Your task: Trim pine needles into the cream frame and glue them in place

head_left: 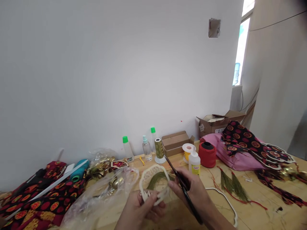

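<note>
Near the front of the table, my left hand (141, 206) pinches the lower edge of a cream cut-out frame (143, 177) with a wavy outline, held tilted up. My right hand (195, 188) is wrapped round a pair of black scissors (183, 185), their blades pointing up and left. Its thumb and fingertips reach the frame's right side; whether they press on it I cannot tell. Through the frame's opening shows olive-green thread (153, 182) lying on the table. A cream curved strip (227, 199) lies right of my right hand.
A clear plastic bag (96, 195), golden bells (103, 166) and patterned dark fabric (40, 204) lie left. Behind stand a green thread spool (158, 148), a white bottle (193, 159), a red thread cone (207, 156) and a cardboard box (176, 142). Green tassels (233, 185) lie right.
</note>
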`<action>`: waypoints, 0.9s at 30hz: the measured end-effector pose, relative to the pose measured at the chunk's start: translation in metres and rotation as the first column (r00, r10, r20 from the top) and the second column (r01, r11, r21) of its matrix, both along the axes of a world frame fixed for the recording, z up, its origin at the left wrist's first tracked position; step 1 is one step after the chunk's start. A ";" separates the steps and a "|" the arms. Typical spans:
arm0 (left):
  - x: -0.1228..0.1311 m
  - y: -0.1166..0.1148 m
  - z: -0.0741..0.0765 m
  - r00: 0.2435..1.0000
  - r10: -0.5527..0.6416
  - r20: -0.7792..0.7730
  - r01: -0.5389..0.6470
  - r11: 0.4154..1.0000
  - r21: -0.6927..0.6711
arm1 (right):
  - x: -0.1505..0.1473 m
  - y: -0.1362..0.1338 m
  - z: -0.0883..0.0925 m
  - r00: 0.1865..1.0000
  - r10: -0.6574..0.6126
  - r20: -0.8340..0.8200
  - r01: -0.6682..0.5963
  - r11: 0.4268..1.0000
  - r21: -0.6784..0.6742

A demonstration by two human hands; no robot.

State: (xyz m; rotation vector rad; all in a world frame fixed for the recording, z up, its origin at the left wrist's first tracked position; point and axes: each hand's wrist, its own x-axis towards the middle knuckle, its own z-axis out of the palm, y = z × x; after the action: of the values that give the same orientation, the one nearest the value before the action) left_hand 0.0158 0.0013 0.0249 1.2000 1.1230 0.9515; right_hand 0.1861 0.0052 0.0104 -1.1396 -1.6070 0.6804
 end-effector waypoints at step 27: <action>-0.001 0.001 0.009 0.908 0.408 0.097 -0.417 0.903 0.103 | -0.008 -0.011 0.008 0.907 -0.089 0.411 0.111 0.993 -0.029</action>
State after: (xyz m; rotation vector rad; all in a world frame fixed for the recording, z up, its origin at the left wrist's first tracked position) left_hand 0.0148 0.0026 0.0341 1.0292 1.3032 1.3942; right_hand 0.1781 -0.0060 0.0184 -1.4650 -1.8706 0.4330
